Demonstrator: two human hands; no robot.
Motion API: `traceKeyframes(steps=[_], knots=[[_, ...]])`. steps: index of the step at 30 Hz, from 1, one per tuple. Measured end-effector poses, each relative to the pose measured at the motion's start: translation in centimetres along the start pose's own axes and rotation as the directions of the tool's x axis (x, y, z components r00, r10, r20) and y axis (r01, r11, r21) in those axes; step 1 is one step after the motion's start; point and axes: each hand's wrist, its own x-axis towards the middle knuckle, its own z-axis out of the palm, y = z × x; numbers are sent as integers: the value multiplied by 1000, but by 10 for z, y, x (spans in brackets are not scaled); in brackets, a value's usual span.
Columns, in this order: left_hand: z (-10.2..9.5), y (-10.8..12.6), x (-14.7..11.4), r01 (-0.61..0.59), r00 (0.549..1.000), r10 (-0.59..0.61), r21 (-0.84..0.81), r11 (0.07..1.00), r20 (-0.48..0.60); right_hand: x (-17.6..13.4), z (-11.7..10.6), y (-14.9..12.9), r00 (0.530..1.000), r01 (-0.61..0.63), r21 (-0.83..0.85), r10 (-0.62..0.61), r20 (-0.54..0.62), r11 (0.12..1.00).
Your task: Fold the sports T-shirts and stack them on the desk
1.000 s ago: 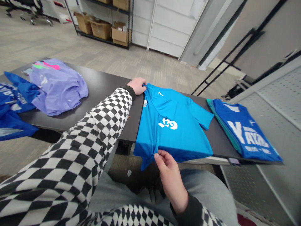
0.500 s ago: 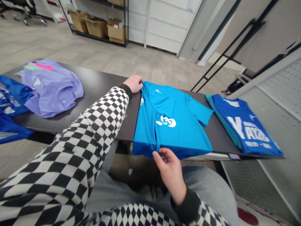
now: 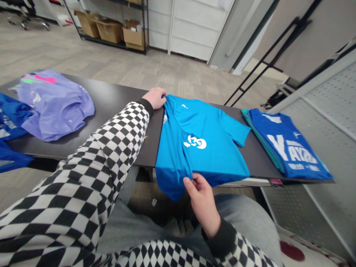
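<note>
A bright blue T-shirt (image 3: 219, 148) with white print lies on the dark table (image 3: 111, 96), its left side partly folded over and its lower edge hanging past the front of the table. At the shirt's far left corner, my left hand (image 3: 155, 98) pinches the fabric. My right hand (image 3: 203, 202) grips the hem at the near edge between thumb and fingers. The left sleeve lies folded inward across the shirt, while the right sleeve points out to the right.
Folded shirts, a blue one (image 3: 292, 144) on top, are stacked at the table's right end. A crumpled lilac shirt (image 3: 61, 107) and a crumpled blue garment (image 3: 13, 118) lie on the left. Beyond stands a shelf with cardboard boxes (image 3: 109, 30).
My right hand has shifted slightly right with the hem, and more fabric now hangs down beside it. My left hand still holds the far corner. The view has shifted slightly.
</note>
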Motion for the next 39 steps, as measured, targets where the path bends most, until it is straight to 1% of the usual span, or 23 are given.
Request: traceKeyframes(steps=[2,4,6,7,9,12,13,15,17,18,19,20,22,23,24,26,28,30,34,39], knots=[[0,2,0,14,1000,-14,-8,1000,-12,-3,-2,-7,999,51,-66,-51,0,997],[-1,4,0,40,999,-40,-21,999,-27,-6,-5,-8,994,91,-116,-97,-48,989],[-1,6,-1,63,997,-64,-32,998,-38,-7,-6,-4,990,87,-130,-101,-103,988],[-1,6,-1,71,997,-72,-32,997,-42,-7,-6,-1,990,72,-128,-87,-112,989],[0,5,-1,80,996,-81,-17,997,-35,-5,-5,6,996,38,-125,-48,-76,991],[-4,6,-2,72,997,-72,5,997,-13,0,-1,8,999,16,-108,-13,31,994],[-6,9,-3,57,998,-57,3,998,-24,1,0,7,999,18,-94,-13,45,995],[-15,22,-6,-5,997,5,-9,1000,-81,3,1,2,999,35,-77,-32,35,996],[-26,45,-14,-122,986,117,-32,992,-115,4,2,-1,998,59,-84,-59,5,995],[-31,59,-19,-192,978,186,-56,980,-91,5,1,-3,998,68,-93,-68,-4,993],[-35,74,-25,-260,966,258,-89,962,-36,5,1,-3,997,74,-99,-75,-6,992],[-37,89,-32,-318,945,325,-127,940,44,5,1,-4,997,77,-102,-78,-4,992],[-38,116,-45,-390,875,427,-190,901,226,5,1,-3,997,79,-95,-78,15,992],[-36,126,-51,-411,837,457,-206,888,300,5,1,-3,997,78,-89,-76,27,993],[-33,135,-56,-427,806,476,-213,879,351,5,2,-3,997,76,-82,-74,36,994],[-27,145,-62,-458,764,509,-223,861,396,5,2,-2,996,74,-69,-70,53,995],[-21,150,-64,-481,745,542,-251,840,389,5,3,-1,996,74,-58,-70,61,996],[-16,151,-64,-484,752,556,-277,830,354,5,3,1,995,73,-50,-69,69,996],[-12,151,-65,-458,804,532,-296,839,266,4,4,6,992,74,-31,-71,102,997],[-7,153,-66,-443,815,512,-276,853,271,2,6,3,992,85,-2,-85,95,996]])
